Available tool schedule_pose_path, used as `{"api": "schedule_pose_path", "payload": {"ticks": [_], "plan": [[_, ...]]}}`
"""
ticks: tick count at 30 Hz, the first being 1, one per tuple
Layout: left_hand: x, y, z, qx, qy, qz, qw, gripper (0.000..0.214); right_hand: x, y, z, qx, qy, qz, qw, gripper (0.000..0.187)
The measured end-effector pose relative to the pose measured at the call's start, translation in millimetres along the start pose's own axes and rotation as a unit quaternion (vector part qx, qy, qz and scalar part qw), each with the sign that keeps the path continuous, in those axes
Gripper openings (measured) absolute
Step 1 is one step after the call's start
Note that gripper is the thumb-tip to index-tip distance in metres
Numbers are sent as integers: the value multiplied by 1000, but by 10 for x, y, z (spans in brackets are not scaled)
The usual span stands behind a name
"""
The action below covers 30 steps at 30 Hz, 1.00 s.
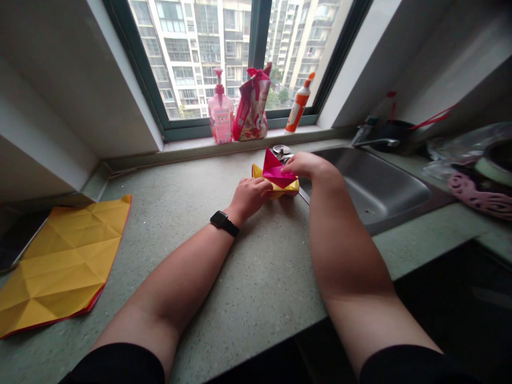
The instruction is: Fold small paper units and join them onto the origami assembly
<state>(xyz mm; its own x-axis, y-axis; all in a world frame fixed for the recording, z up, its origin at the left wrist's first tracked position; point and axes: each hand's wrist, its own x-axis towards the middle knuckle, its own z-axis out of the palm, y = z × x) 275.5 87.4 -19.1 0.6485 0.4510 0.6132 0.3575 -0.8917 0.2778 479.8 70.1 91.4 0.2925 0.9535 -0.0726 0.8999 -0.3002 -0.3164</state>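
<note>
From the head view, the person is working on a folded paper model, magenta over yellow, which is sitting on the speckled stone bench at about 12 o'clock, just beside the steel sink. The left hand, wearing a black watch, is gripping the model's near side, its fingers closed narrowly against the paper, while the right hand is lying over the top, its fingertips pressing on the magenta flap. The step in hand looks like shaping that flap, and the next move seems to call for a firm crease. A creased yellow sheet is lying at 8 o'clock. The hands are hiding much of the model, so its underside and whether the right fingers are pinching cannot be made out.
</note>
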Motion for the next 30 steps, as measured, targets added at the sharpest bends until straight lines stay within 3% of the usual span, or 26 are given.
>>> {"api": "schedule_pose_path", "payload": {"ticks": [9, 16, 30], "plan": [[-21, -23, 1, 6, -7, -15, 1000, 20, -29, 40, 5, 11, -16, 2, 1000, 9], [-27, -53, 1, -16, -18, -4, 1000, 17, -67, -20, 0, 54, -27, 52, 997, 16], [-11, -75, 37, -39, -36, 7, 999, 16, 36, -11, 36, 59, -18, 40, 997, 13]]}}
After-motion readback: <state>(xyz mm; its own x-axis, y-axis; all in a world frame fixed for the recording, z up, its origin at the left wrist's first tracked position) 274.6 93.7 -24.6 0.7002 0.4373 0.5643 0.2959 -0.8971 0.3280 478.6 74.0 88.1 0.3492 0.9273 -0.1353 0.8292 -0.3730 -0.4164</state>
